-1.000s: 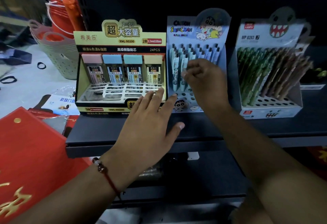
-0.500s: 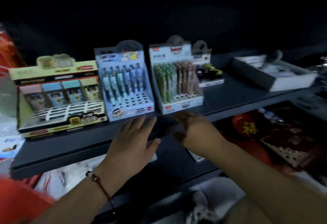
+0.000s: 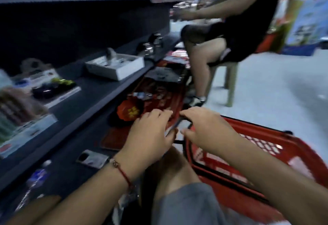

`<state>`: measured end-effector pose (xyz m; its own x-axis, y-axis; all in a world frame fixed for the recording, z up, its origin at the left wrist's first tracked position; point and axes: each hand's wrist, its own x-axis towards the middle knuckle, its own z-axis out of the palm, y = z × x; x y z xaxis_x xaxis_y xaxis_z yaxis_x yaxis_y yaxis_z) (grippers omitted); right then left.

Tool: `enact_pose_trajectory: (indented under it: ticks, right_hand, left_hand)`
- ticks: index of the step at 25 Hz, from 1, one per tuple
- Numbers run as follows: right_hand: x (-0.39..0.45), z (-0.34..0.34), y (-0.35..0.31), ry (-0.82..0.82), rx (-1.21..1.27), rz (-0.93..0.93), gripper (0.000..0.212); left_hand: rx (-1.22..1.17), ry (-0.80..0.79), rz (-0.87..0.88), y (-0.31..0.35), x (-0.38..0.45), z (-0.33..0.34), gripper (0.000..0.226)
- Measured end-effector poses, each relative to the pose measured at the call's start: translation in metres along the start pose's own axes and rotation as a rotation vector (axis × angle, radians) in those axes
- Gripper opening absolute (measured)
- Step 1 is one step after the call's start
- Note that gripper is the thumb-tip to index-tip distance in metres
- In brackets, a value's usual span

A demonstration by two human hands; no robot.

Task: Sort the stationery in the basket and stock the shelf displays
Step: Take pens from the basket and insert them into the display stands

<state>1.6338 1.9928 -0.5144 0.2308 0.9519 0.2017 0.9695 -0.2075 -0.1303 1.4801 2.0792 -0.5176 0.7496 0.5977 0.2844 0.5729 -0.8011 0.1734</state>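
The red plastic basket [image 3: 266, 136] stands on the floor at lower right, beside my bare knee [image 3: 174, 169]. Its dark handle [image 3: 172, 127] rises at the near left corner. My left hand [image 3: 150, 134], with a red cord on the wrist, hovers there with fingers stretched over the handle and thumb apart below it. My right hand [image 3: 207, 128] curves over the same spot, fingertips touching the handle's top and thumb apart. What lies in the basket is hidden. A blurred pen display [image 3: 23, 118] sits on the dark shelf [image 3: 92, 89] at far left.
A white tray box [image 3: 115, 67] and a low display [image 3: 55, 89] stand further along the shelf. A phone [image 3: 92, 159] and a water bottle [image 3: 36, 178] lie on the lower ledge, red decorations [image 3: 129, 112] beyond. Another person [image 3: 230, 29] sits on a stool ahead.
My view has swung right from the pen displays to the basket. Both hands left the shelf and came down to the basket's handle.
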Motion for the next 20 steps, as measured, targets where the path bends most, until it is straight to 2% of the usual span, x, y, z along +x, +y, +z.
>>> enact_pose_trajectory:
  ticks: [4, 9, 13, 17, 20]
  right_hand:
    - [-0.085, -0.025, 0.104, -0.033, -0.118, 0.272, 0.054]
    - [-0.166, -0.008, 0.202, -0.188, -0.098, 0.588, 0.058]
    - [-0.202, 0.053, 0.265, -0.35, 0.029, 0.806, 0.057]
    - [-0.196, 0.132, 0.297, -0.546, 0.294, 0.987, 0.034]
    - [-0.183, 0.198, 0.33, -0.698, 0.456, 1.093, 0.034]
  left_hand:
    - [0.05, -0.09, 0.256, 0.099, 0.033, 0.028, 0.061]
    - [0.07, -0.213, 0.442, 0.172, 0.06, 0.083, 0.061]
    - [0.058, -0.422, 0.494, 0.202, 0.069, 0.15, 0.06]
    - [0.091, -0.609, 0.495, 0.198, 0.075, 0.207, 0.057]
    - [0.1, -0.699, 0.504, 0.205, 0.099, 0.244, 0.057]
